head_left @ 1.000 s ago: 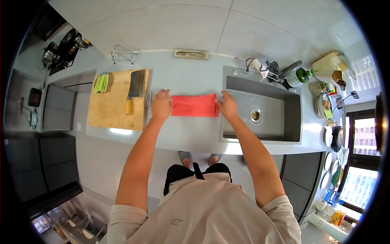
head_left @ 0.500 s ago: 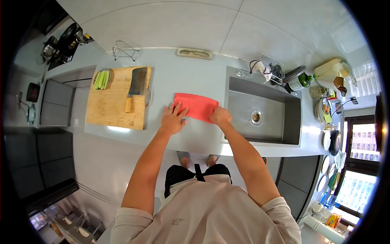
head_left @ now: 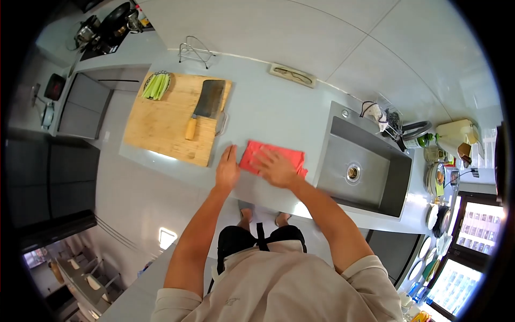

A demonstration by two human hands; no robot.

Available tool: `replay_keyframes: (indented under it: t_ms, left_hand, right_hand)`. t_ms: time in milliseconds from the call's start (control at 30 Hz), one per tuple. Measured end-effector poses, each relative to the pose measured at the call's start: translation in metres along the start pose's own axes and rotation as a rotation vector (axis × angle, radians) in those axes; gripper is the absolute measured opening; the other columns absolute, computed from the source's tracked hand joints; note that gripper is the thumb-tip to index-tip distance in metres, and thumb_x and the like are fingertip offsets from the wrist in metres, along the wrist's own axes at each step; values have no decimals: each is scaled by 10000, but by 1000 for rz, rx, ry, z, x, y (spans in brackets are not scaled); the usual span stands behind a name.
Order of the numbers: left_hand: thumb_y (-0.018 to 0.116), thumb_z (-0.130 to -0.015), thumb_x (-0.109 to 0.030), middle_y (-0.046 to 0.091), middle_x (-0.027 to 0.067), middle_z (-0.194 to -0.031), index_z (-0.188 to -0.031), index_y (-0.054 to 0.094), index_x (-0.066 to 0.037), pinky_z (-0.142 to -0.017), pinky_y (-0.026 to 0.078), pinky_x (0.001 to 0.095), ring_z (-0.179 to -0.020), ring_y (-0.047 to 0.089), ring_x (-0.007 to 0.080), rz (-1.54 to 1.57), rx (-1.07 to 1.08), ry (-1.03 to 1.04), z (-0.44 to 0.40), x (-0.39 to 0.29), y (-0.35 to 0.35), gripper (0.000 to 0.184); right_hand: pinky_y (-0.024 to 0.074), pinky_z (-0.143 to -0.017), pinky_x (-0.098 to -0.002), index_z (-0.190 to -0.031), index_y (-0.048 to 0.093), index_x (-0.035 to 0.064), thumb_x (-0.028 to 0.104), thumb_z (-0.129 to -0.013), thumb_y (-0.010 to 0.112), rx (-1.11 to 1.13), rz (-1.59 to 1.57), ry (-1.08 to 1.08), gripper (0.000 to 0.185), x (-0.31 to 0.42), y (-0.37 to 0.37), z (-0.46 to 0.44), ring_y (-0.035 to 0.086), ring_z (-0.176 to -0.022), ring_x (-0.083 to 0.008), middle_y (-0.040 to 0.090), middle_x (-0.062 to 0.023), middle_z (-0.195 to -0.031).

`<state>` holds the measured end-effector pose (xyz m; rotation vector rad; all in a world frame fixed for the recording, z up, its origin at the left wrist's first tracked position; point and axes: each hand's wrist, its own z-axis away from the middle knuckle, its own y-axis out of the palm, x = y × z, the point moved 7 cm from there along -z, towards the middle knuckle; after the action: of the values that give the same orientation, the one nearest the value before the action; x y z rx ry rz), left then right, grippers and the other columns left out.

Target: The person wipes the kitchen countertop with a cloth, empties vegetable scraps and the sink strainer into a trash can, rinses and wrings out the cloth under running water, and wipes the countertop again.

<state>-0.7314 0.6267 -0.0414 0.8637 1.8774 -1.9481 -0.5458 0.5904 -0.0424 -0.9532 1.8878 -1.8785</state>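
A red cloth (head_left: 292, 157) lies folded in a rough rectangle on the counter. Spread across its middle is my right hand (head_left: 277, 169), palm down, slightly blurred, with fingers apart. At the cloth's left edge my left hand (head_left: 227, 172) rests on its side, fingers stretched out and holding nothing. To the left, a cleaver (head_left: 208, 99) with a wooden handle lies on a wooden cutting board (head_left: 166, 121). Cut green stalks (head_left: 156, 86) sit on a small patterned plate at the board's far left corner.
Right of the cloth is a steel sink (head_left: 343, 161) with a round drain. A wire rack (head_left: 196, 52) and a shallow tray (head_left: 292, 75) stand along the wall. Bottles, plates and a green bottle (head_left: 421, 140) crowd the right end. Pans stand at far left.
My right hand has left the cloth's right edge and lies flat on its middle. My left hand has come off the cloth to its left edge. The whole view has turned.
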Motion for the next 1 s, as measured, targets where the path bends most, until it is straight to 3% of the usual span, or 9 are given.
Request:
replay_keyframes:
  t_ms: [67, 200, 467, 600, 833, 1000]
  left_hand:
    - [500, -932, 36, 505, 213, -1523, -1495, 484, -24, -1156, 423, 443, -1402, 482, 389, 53, -43, -4, 3, 5, -4, 566]
    - [515, -933, 33, 541, 220, -1482, -1462, 533, -38, -1133, 448, 443, -1368, 516, 400, 146, -100, -44, -1, 10, -12, 534]
    - [495, -939, 65, 479, 230, -1544, -1541, 439, -29, -1162, 413, 431, -1421, 470, 395, 158, -71, -9, -42, -3, 2, 612]
    - [501, -936, 68, 458, 233, -1560, -1531, 428, 12, -1180, 391, 439, -1453, 429, 400, 72, -70, 41, -59, -15, 24, 602]
    - [534, -894, 68, 445, 216, -1575, -1521, 416, 44, -1212, 337, 496, -1478, 390, 413, -98, -38, 73, -61, -30, 39, 638]
    - [524, -896, 81, 450, 220, -1568, -1497, 443, 57, -1220, 333, 490, -1486, 381, 409, -85, -21, 173, -46, -31, 36, 607]
  right_hand:
    - [261, -1248, -508, -1389, 658, 222, 388, -1042, 524, 112, -14, -110, 408, 45, 8, -2, 300, -1545, -303, 454, -40, -1608]
    - [217, -1266, -505, -1365, 679, 218, 402, -1043, 509, -9, -103, -44, 408, 62, 3, -37, 302, -1546, -288, 469, -43, -1598]
    - [152, -1286, -499, -1552, 485, 242, 390, -1065, 460, 48, 12, 258, 510, -32, 0, -91, 212, -1581, -291, 328, -46, -1690]
    - [140, -1290, -497, -1596, 409, 245, 417, -1083, 399, -120, 20, 350, 542, -84, -8, -113, 189, -1586, -297, 290, -55, -1705]
    - [106, -1295, -494, -1649, 289, 211, 405, -1092, 283, -165, 40, 825, 589, -166, -16, -106, 138, -1598, -313, 191, -73, -1736]
    - [74, -1299, -486, -1666, 235, 184, 422, -1095, 263, -197, 31, 1157, 620, -173, -18, -52, 96, -1608, -312, 145, -72, -1749]
